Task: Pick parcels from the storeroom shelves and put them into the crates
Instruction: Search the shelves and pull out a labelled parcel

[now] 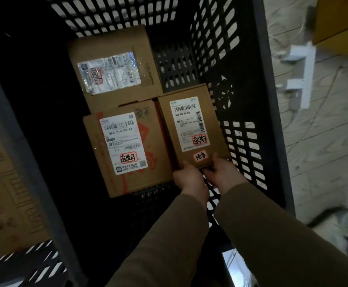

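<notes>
I had both hands curled round the near end of the parcel [191, 127], left hand [189, 179] at one corner, right hand [223, 175] at the other, thumbs on top. It was low in the crate [272, 100], tight between the labelled box [127, 148] and the right wall. I judged it best lowered flat, fingers drawn out last. Bare floor showed beyond it, beside the far box [111, 65], and nearer me.

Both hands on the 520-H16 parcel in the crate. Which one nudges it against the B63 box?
Probably the right hand: it grips the parcel's near edge on the crate wall side, so it can push toward the B63 box. The left hand sits at the corner beside that box.
</notes>
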Demonstrator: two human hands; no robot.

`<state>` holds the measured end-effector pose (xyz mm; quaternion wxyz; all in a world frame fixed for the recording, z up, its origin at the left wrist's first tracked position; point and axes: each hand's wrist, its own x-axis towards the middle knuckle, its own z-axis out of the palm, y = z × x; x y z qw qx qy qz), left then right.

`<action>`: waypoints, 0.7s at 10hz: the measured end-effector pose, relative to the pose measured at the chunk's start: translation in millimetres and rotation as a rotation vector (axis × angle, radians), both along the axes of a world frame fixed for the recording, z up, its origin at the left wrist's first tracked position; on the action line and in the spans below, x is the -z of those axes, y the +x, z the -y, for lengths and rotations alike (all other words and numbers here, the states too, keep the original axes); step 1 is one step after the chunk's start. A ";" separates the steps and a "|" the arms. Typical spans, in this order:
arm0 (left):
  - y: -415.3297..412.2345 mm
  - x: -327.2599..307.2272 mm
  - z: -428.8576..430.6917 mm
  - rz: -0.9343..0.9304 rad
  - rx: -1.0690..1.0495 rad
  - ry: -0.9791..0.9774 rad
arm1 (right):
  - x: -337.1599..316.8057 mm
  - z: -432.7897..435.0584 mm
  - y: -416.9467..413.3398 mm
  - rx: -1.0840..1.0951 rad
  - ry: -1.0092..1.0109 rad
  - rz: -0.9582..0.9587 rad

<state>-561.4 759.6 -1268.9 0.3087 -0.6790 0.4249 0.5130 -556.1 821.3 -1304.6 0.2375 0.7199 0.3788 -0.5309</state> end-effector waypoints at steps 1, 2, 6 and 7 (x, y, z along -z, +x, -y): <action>-3.3 4.2 5.4 -0.003 0.015 0.076 | 7.3 -4.5 3.5 -0.265 0.101 0.045; -6.1 -0.3 11.9 -0.003 0.035 0.168 | 8.7 -0.7 2.4 -0.482 0.071 0.083; -15.9 -41.1 35.3 -0.071 0.126 0.321 | -33.7 -3.1 -11.1 0.054 -0.064 -0.105; -27.6 -77.7 49.6 -0.110 0.104 0.333 | -79.3 1.5 -26.8 0.080 -0.073 -0.124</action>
